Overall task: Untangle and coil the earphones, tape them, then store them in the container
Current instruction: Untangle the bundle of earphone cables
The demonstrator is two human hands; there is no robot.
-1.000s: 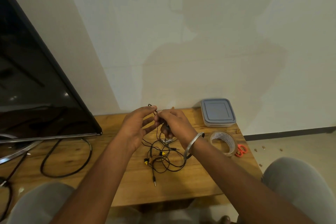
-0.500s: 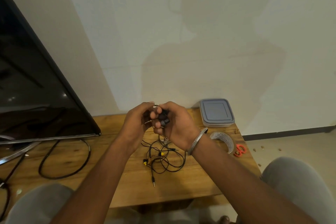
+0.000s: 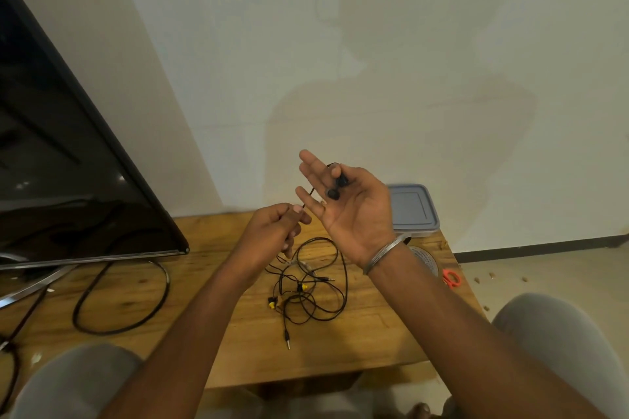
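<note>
The right hand is held above the table with the palm turned toward the camera and most fingers extended. The two black buds of the earphones are pinned against the base of the fingers by one curled finger. Which finger does so cannot be told.

The cord is led down from the buds, across the right fingers, to the left hand. The left hand is closed, and the cord is pinched between its thumb and fingers just below and to the left of the right hand.

A tangle of black cords is laid on the table beneath both hands, with two yellow buds and two bare plugs visible in it.

The container is placed at the far right corner of the table, against the wall, with its grey lid fitted. A tape roll is set just in front of it, partly hidden by the right wrist. A printed pattern is seen on the roll, but it is too small to be read. Orange scissors are located beside the roll, at the table edge.

A metal bangle is worn on the right wrist. A television is stood at the left of the table, with a thick black cable looped in front of it.
</note>
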